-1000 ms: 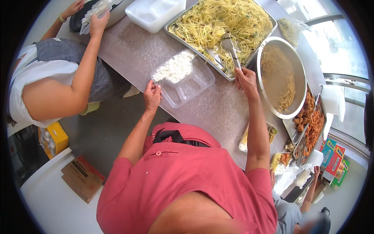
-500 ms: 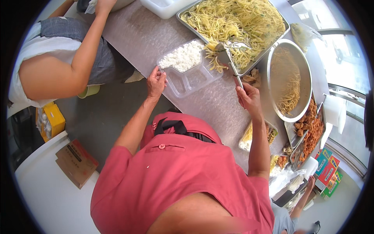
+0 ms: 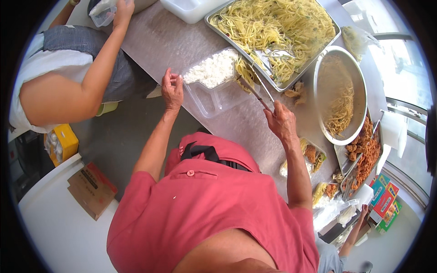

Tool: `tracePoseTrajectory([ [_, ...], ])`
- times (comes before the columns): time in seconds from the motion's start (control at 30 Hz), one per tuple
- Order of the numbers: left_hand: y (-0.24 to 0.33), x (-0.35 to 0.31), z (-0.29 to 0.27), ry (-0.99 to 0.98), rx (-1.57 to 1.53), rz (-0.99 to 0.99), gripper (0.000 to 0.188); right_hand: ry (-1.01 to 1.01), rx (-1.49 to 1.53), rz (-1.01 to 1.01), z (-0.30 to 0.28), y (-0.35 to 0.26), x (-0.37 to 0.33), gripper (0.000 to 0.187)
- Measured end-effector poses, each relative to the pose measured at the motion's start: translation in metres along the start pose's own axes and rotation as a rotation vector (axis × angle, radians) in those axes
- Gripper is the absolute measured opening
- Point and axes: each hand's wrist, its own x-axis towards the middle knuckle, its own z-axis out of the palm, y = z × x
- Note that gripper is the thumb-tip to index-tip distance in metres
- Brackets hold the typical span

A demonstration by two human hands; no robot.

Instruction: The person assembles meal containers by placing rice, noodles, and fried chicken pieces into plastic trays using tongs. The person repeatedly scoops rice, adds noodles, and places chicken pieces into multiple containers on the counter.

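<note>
A clear compartment tray (image 3: pixel 223 112) lies on the metal table, white rice (image 3: pixel 211 69) filling one large section. Shredded yellow-green food (image 3: pixel 246 75) sits in the section beside the rice; the front sections show bare plastic. My right hand (image 3: pixel 281 120) is closed around metal tongs (image 3: pixel 256 92), whose tips reach down into that shredded food. By the tray's left corner is my left hand (image 3: pixel 172 92), fingers raised and apart, holding nothing. Its thumb is close to the rim; whether it touches I cannot tell. Just beyond the tray stands a big metal pan (image 3: pixel 278 91) of the same shredded food.
Right of the pan are a steel bowl (image 3: pixel 318 86) of brown noodles and a tray of reddish fried pieces (image 3: pixel 364 150). Filled meal boxes (image 3: pixel 314 157) lie near my right forearm. A co-worker's arm (image 3: pixel 98 75) holds a clear container (image 3: pixel 104 12) at upper left.
The tongs have swung from the pan's edge down into the tray, which now holds shredded food there. My left hand has let go of the tray's rim and moved slightly left.
</note>
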Motion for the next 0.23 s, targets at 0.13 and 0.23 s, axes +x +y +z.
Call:
tracePoseTrajectory([
  [0.13,-0.015,0.016,0.005,0.061,0.114,0.036,0.046,0.072,0.118,0.113,-0.013,-0.004,0.019,0.034],
  [0.23,-0.018,0.016,0.009,0.015,0.184,0.026,0.048,0.163,-0.142,0.154,-0.006,0.01,0.05,0.046],
])
